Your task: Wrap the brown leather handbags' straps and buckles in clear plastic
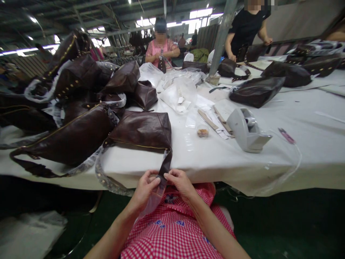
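A dark brown leather bag [141, 130] lies at the near edge of the white table [215, 158]. Its strap [165, 166] hangs down over the edge to my lap. My left hand [145, 189] and my right hand [180, 183] both pinch the lower end of that strap, which sits inside a clear plastic sleeve [153, 201]. Both hands are closed, fingertips close together, just below the table edge and above my red checked apron.
A heap of brown bags [78, 93] with wrapped straps fills the left. A grey tape dispenser [246, 131], paper tags, clear bags and a small cup [202, 131] lie mid-table. Two people work at the far side, with more bags [256, 91] near them.
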`<action>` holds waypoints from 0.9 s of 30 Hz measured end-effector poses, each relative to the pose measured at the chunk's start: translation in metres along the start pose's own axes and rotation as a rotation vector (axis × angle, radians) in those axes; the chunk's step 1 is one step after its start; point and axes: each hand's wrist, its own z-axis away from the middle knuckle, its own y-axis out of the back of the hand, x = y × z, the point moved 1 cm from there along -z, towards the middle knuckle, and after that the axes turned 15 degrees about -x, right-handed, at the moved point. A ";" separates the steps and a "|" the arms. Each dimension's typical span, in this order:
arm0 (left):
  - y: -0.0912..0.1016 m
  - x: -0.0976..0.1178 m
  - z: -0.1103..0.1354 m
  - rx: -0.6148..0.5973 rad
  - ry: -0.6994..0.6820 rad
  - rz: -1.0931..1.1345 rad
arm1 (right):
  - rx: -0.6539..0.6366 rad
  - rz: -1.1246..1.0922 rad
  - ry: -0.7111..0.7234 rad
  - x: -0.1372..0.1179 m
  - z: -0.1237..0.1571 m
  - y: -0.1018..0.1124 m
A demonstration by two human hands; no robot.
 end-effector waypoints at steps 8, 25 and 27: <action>0.006 0.000 -0.007 0.029 -0.051 -0.095 | -0.125 -0.091 -0.070 -0.007 0.008 0.000; 0.008 -0.011 0.010 -0.045 0.136 -0.079 | -0.030 0.086 -0.011 -0.001 0.002 0.005; 0.002 -0.009 0.009 -0.059 0.150 0.030 | -0.024 0.086 -0.012 -0.004 0.003 0.005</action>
